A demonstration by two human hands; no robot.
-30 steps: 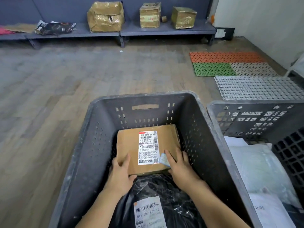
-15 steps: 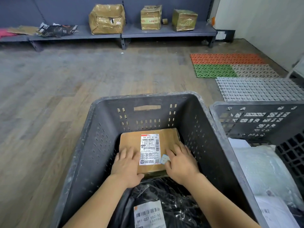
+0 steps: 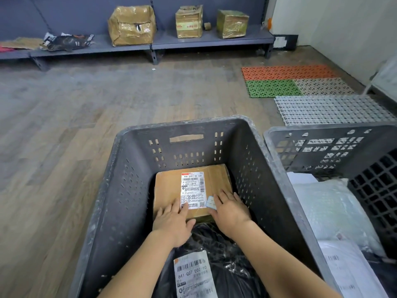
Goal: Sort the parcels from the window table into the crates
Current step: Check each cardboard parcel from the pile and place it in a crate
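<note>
A flat brown cardboard parcel (image 3: 167, 186) with a white shipping label lies at the far end inside the grey crate (image 3: 120, 190) in front of me. My left hand (image 3: 171, 222) rests flat on its near left part, fingers straight. My right hand (image 3: 231, 208) lies flat on its near right corner, fingers straight. A black plastic parcel (image 3: 225, 250) with a white label fills the near half of the same crate, under my forearms. A second grey crate (image 3: 322, 145) to the right holds white plastic parcels (image 3: 328, 209).
Wooden floor stretches ahead and to the left. A low grey shelf (image 3: 204, 43) along the far wall carries three taped brown boxes (image 3: 132, 24) and flat packets. Orange, green and white plastic floor mats (image 3: 287, 72) lie at the right, beyond the crates.
Both hands slid from gripping the brown parcel's near edge onto its top face. The parcel has settled flat at the far end of the crate.
</note>
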